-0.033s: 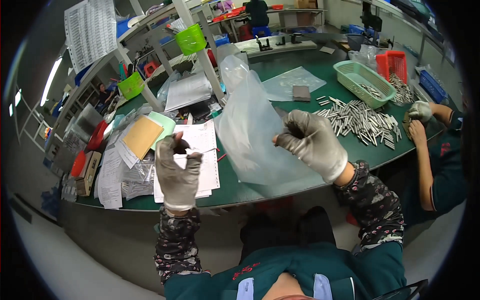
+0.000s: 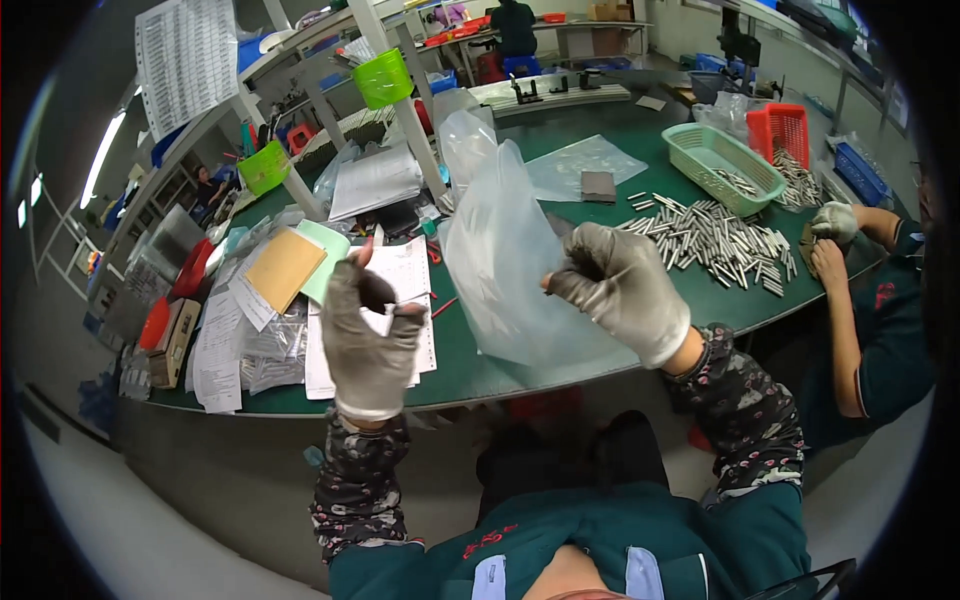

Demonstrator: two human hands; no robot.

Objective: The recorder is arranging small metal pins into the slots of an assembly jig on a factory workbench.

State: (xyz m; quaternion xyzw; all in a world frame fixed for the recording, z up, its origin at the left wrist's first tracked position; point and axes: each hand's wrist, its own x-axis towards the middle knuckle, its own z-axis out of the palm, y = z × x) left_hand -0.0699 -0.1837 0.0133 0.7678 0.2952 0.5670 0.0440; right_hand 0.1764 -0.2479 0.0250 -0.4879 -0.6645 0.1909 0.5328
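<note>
Between the left hand (image 2: 372,345), its fingers curled apart, and the right hand (image 2: 630,295), a translucent plastic bag (image 2: 505,250) is seen over the worktop (image 2: 456,360). Whether film is pinched by the right fingers cannot be told; if loosely held, the bag could be dropped.

I cannot tell whether my right hand (image 2: 625,295) grips the translucent plastic bag (image 2: 503,250), my left hand (image 2: 372,340) covers part of the white papers (image 2: 405,268), and the view's right edge cuts off the co-worker (image 2: 882,325).
</note>
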